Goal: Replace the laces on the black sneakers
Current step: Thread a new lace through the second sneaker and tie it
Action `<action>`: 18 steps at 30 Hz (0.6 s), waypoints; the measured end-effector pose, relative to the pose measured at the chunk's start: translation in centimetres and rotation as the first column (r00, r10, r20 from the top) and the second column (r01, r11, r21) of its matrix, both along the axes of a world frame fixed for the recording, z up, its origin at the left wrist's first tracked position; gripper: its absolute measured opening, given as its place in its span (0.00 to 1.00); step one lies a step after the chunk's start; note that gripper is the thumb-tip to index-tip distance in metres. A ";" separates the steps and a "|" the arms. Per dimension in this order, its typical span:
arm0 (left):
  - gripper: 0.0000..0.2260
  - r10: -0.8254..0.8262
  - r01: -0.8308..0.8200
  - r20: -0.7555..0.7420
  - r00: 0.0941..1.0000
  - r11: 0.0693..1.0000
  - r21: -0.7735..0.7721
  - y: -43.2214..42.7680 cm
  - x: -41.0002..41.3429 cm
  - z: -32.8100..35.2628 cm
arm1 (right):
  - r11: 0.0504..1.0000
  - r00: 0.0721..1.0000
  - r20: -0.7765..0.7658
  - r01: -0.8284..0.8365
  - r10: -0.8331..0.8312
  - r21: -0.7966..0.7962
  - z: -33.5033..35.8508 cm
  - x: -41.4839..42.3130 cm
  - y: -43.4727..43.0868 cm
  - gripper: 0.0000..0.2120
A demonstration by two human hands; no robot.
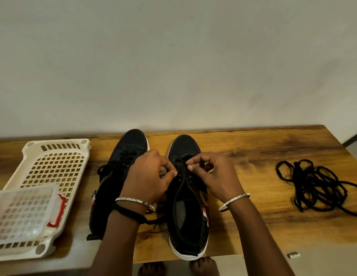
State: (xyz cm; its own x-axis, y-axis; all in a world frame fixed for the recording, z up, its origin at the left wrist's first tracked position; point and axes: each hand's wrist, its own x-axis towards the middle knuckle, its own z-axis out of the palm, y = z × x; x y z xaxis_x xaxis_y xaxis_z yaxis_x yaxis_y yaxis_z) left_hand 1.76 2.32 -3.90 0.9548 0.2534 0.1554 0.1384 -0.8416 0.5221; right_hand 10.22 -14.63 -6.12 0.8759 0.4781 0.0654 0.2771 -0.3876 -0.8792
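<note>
1. At 6 o'clock the heel of the right-side sneaker (187, 222) sits right at the near edge of the table (253, 196). A hard tug toward the body could probably drag this light shoe off.
2. Just beyond, the left hand (147, 176) and right hand (215, 174) each pinch the lace (182, 181) between thumb and fingertip, over the eyelets nearest the toe.
3. The lace looks soft and limp, so it is best held close to its stiff tip for threading. The tip itself is hidden by the fingers.
4. The left-side sneaker (111, 188) stands just beside at 9 o'clock, already laced.
5. Farther toward 9 o'clock a basket (54, 168) and a clear box (22, 212) crowd that side.
6. At 3 o'clock, well apart, loose laces (311, 186) lie tangled, with bare wood between for elbow room.
7. At 12 o'clock the toes near the wall (173, 56), so there is little room to push forward.
</note>
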 end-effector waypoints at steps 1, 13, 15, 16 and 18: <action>0.02 -0.005 0.005 0.016 1.000 1.000 0.007 -0.1 0.1 0.0 | 0.999 0.999 0.045 -0.002 0.004 -0.041 -0.1 0.0 0.1 0.06; 0.04 -0.106 0.096 0.115 0.988 0.991 0.092 0.5 -0.2 -0.2 | 0.973 0.944 0.309 -0.042 0.113 -0.225 -0.3 -0.2 0.7 0.07; 0.05 -0.116 0.107 0.117 0.986 0.991 0.083 0.5 -0.2 -0.2 | 0.980 0.968 0.222 -0.074 0.115 -0.185 0.0 0.0 0.2 0.07; 0.05 -0.116 0.106 0.121 0.986 0.991 0.086 0.4 -0.2 -0.2 | 0.983 0.974 0.196 -0.081 0.113 -0.165 0.1 0.1 0.0 0.07; 0.05 -0.110 0.098 0.129 0.986 0.991 0.096 0.3 -0.1 -0.3 | 0.987 0.979 0.170 -0.088 0.111 -0.135 0.2 0.0 -0.2 0.07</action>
